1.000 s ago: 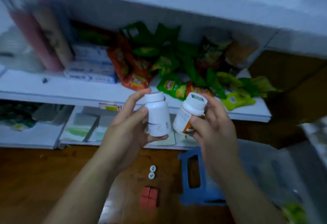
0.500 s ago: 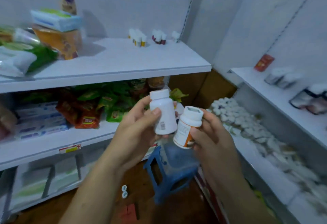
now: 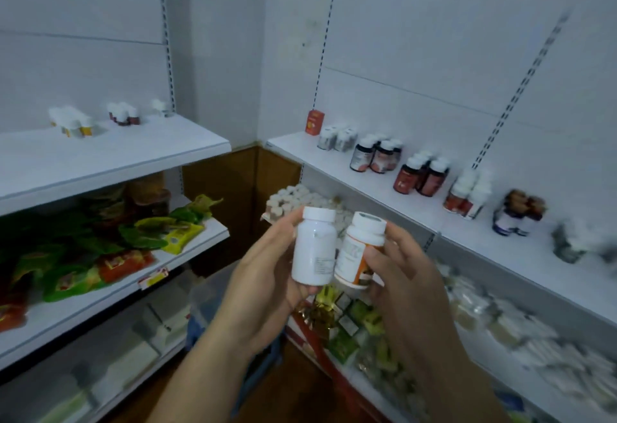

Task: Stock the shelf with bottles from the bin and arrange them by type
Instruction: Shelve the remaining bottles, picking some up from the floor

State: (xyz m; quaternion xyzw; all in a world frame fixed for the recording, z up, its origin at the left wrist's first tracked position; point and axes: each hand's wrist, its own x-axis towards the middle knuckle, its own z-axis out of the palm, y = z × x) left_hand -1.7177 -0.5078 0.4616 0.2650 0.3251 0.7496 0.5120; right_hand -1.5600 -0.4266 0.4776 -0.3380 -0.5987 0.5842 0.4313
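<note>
My left hand (image 3: pixel 263 292) grips a plain white bottle (image 3: pixel 314 249) with a white cap, held upright at chest height. Right beside it, my right hand (image 3: pixel 404 285) holds a white bottle with an orange label (image 3: pixel 359 252), tilted slightly left, the two bottles nearly touching. On the right shelf (image 3: pixel 377 185) stand groups of bottles sorted by kind: dark ones with red labels (image 3: pixel 422 173) and white-capped ones (image 3: pixel 467 194). The left upper shelf (image 3: pixel 140 152) carries small bottle clusters (image 3: pixel 71 122) at its back.
Green and red snack packets (image 3: pixel 110 249) fill the left middle shelf. White packed goods (image 3: pixel 300 199) sit in the corner, wrapped items (image 3: pixel 350 319) lower right. A clear bin (image 3: pixel 213 292) and blue stool show below my hands. Bare shelf board lies in front of the bottle groups.
The view has swung up and to the right, from the snack shelf to the corner and the right shelf of bottles. Both hands keep hold of their bottles.
</note>
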